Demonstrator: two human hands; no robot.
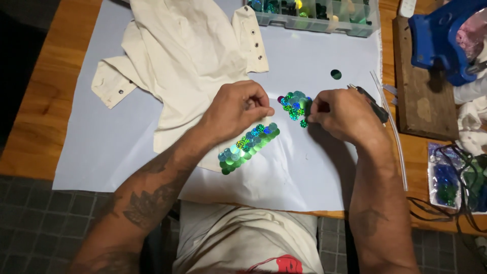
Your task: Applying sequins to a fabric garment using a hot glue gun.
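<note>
A cream fabric garment (187, 56) lies on a pale sheet (309, 167) spread over a wooden table. A strip of shiny green-blue sequins (248, 147) runs along the fabric's lower edge. My left hand (238, 109) rests curled on the fabric just above that strip, fingertips pinched together. A loose cluster of green sequins (294, 104) lies between the hands. My right hand (345, 114) pinches a single green sequin (304, 123) at its fingertips, with a dark thin tool (373, 104) lying across its back.
A clear compartment box of sequins (317, 15) stands at the back. One dark sequin (336, 74) lies alone. A wooden block (423, 96) with a blue device (441, 38) stands right, beside clear tubing (395, 137) and bags of sequins (449, 177).
</note>
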